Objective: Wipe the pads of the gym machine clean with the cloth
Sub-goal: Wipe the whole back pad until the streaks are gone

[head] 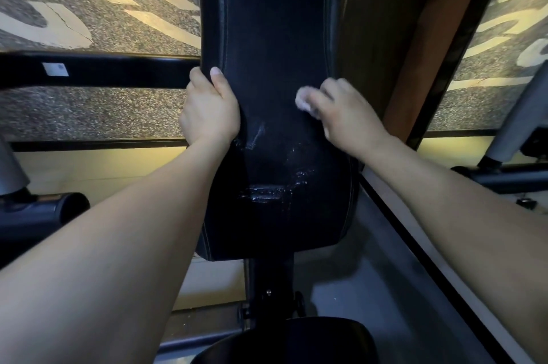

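Observation:
A long black padded back pad (275,37) of the gym machine runs up the middle of the view, with wet streaks low on its face. My left hand (209,108) grips the pad's left edge, thumb on the front. My right hand (344,114) holds a small white cloth (304,98) bunched under its fingers and presses it against the pad's right side; the hand and cloth are blurred. A black seat pad (290,340) shows at the bottom.
A black frame bar (98,70) crosses behind the pad on the left. A brown wooden panel (382,22) stands right of the pad. Grey machine tubes (522,114) sit at the right edge, and more frame parts (35,212) at lower left. The speckled floor lies around.

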Demonstrator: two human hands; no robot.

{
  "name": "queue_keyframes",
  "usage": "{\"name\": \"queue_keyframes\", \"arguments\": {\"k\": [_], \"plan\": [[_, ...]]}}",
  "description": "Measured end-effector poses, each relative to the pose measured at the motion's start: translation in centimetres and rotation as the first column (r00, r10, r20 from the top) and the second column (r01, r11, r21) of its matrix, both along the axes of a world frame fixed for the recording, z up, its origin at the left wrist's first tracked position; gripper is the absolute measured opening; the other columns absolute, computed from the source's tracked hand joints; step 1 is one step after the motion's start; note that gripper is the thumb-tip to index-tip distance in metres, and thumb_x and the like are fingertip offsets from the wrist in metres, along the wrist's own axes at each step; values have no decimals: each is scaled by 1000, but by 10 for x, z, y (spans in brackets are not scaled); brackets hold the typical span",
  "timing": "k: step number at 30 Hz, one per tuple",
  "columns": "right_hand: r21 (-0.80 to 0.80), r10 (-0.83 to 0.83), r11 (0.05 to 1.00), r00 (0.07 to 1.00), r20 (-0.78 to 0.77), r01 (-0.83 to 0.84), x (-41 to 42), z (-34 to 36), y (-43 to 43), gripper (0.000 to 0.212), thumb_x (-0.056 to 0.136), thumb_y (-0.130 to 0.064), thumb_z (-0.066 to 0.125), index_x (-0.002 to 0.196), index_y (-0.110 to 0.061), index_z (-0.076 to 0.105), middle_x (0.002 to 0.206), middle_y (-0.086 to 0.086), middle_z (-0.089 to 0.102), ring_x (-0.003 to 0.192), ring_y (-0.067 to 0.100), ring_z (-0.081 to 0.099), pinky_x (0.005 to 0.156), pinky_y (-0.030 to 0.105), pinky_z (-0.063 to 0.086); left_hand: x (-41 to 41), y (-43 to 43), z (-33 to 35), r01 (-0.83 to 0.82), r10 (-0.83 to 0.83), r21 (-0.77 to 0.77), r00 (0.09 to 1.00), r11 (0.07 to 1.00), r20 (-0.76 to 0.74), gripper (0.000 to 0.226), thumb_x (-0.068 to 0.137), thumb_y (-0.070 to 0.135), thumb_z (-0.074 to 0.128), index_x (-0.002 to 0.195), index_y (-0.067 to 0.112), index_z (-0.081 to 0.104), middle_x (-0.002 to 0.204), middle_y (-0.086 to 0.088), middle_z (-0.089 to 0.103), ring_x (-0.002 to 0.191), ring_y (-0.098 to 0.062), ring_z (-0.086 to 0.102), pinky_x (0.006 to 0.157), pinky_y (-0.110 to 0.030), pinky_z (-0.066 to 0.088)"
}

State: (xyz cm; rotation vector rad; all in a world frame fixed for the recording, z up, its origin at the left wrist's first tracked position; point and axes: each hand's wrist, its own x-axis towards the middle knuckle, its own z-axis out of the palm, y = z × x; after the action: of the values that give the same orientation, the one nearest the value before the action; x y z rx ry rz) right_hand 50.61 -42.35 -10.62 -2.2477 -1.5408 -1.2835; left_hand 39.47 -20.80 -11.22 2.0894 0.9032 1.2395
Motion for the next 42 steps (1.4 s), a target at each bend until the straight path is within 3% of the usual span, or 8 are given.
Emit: {"name": "queue_keyframes", "arguments": {"k": [3, 8, 15, 22, 27, 34, 40, 42], "plan": [[193, -43, 979, 993, -113, 64, -14, -12, 15, 27, 85, 7, 51, 104, -9, 59, 91, 9, 49, 77, 23, 38, 68, 45, 44, -1, -2, 1, 8, -8, -5, 1000, 1000, -2, 56, 105, 47, 19, 144, 13, 40, 135, -13, 58, 116, -39, 57, 89, -46, 41], [-85, 59, 995, 997, 50, -54, -9, -28, 3, 39, 81, 9, 53, 116, -8, 61, 89, 8, 49, 77, 26, 41, 67, 39, 38, 0, -2, -1, -3, 3, 18, 1000, 1000, 0, 56, 105, 47, 19, 144, 12, 40, 133, -14, 59, 115, -40, 58, 90, -46, 41], [377, -105, 913, 984, -146, 153, 2, 35, 45, 22, 91, -1, 48, 110, -11, 56, 96, 11, 54, 81, 29, 50, 71, 40, 45, -3, -2, 3, 28, -28, 0, 1000, 1000, 9, 56, 105, 46, 20, 144, 12, 39, 134, -13, 59, 117, -38, 57, 91, -45, 40], [31, -64, 998, 995, 79, 62, -9, -10, 16, 27, 91, -4, 57, 116, -12, 61, 92, 7, 53, 79, 26, 48, 68, 40, 44, -1, -1, 0, 11, -11, 5, 1000, 1000, -1, 58, 105, 48, 18, 144, 11, 38, 134, -14, 59, 116, -39, 58, 92, -48, 40], [426, -120, 883, 972, -201, 197, -18, 19, 51, 25, 87, 0, 54, 107, -15, 57, 95, 8, 56, 82, 28, 51, 66, 41, 45, 0, -3, 1, 11, -11, 3, 1000, 1000, 9, 58, 104, 48, 18, 144, 12, 39, 134, -14, 59, 116, -39, 58, 91, -47, 41], [-123, 96, 989, 988, 124, -81, -18, 11, 47, 26, 85, 0, 60, 106, -15, 56, 87, 6, 50, 76, 26, 47, 63, 38, 38, 0, -1, 0, 10, -10, 5, 1000, 1000, 10, 57, 104, 47, 20, 143, 11, 41, 132, -15, 60, 115, -40, 58, 90, -47, 42], [394, -110, 905, 983, -144, 159, -13, 46, 70, 24, 90, -1, 53, 110, -14, 55, 97, 9, 56, 83, 28, 52, 68, 46, 49, 0, -2, 1, 9, -9, 7, 1000, 1000, 9, 57, 105, 47, 20, 144, 11, 40, 133, -14, 59, 115, -40, 58, 89, -46, 41], [354, -64, 928, 986, -154, 116, -28, 36, 87, 28, 87, 0, 54, 108, -17, 56, 97, 6, 54, 84, 26, 50, 65, 41, 45, 0, -2, 1, 11, -11, 2, 1000, 1000, 6, 56, 105, 47, 20, 143, 11, 40, 132, -14, 60, 115, -40, 58, 89, -46, 40]]}}
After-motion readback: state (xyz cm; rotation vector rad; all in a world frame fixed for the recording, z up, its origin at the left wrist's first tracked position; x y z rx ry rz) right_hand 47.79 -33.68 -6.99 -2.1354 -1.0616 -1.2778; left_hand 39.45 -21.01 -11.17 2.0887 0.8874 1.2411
